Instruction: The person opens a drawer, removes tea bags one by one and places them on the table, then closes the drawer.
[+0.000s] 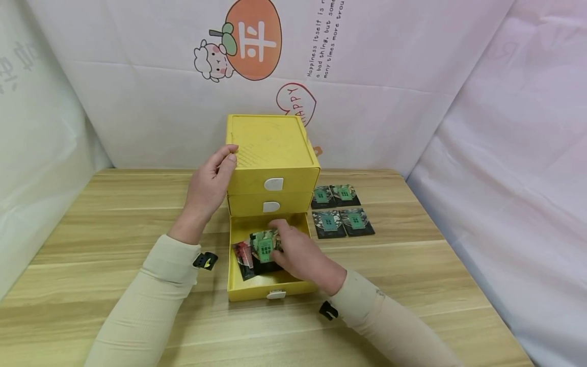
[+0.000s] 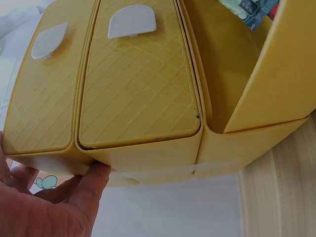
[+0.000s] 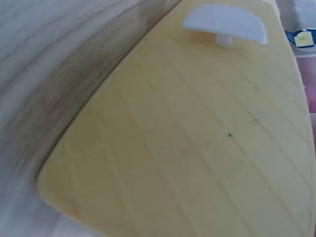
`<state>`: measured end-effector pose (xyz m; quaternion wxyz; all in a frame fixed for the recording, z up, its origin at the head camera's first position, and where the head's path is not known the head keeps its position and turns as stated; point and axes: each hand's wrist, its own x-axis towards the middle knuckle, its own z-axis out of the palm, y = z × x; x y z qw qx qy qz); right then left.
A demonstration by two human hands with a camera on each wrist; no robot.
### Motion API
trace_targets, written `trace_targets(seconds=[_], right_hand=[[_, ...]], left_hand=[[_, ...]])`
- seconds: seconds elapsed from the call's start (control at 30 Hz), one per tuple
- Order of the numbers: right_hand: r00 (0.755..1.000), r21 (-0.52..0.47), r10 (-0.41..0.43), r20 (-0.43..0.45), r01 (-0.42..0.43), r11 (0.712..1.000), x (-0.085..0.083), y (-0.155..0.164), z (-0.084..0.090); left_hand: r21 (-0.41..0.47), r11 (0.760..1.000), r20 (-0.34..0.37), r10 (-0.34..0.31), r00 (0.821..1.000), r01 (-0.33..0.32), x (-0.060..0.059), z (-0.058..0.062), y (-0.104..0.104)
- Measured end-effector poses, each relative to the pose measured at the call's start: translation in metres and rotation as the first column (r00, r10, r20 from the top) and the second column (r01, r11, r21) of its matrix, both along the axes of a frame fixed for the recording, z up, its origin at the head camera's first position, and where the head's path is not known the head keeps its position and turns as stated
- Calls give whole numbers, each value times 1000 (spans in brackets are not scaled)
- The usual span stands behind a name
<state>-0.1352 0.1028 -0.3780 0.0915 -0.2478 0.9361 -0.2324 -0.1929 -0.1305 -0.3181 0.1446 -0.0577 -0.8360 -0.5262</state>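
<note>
A yellow drawer box (image 1: pixel 268 142) stands on the table with its bottom drawer (image 1: pixel 293 293) pulled out. My left hand (image 1: pixel 208 186) rests against the box's upper left edge; the left wrist view shows its fingers touching the side wall. Inside the drawer, my right hand (image 1: pixel 300 255) has its thumb and fingers around the right part of a square black-and-green packet (image 1: pixel 264 250). That packet overlaps a red-and-black packet (image 1: pixel 244 260) to its left. The right wrist view shows the drawer's front panel (image 3: pixel 197 128), while the hand's fingers are hidden there.
Several similar dark green packets (image 1: pixel 329 224) lie in two rows on the table, right of the box. Two upper drawers, with white tabs (image 1: pixel 273 184), are closed. A printed white cloth (image 1: pixel 367 117) hangs behind the wooden table (image 1: pixel 412 285).
</note>
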Motion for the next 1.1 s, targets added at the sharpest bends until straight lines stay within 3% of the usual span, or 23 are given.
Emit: trace_targets(seconds=[0.27,0.57,0.77,1.1], right_hand=[[999,-204,-40,18,43,978,2,14,9],[987,-325,-116,108,146,934,2,31,16],[978,-380,-113,174,173,909,2,45,24],[967,-413,-181,182,242,878,-2,82,38]], left_hand=[[3,1000,-4,2,1000,-2,1,0,0],[9,1000,-6,-7,1000,7,1,1,0],[9,1000,-14,-8,1000,8,0,0,0],[9,1000,-14,-7,1000,7,0,0,1]])
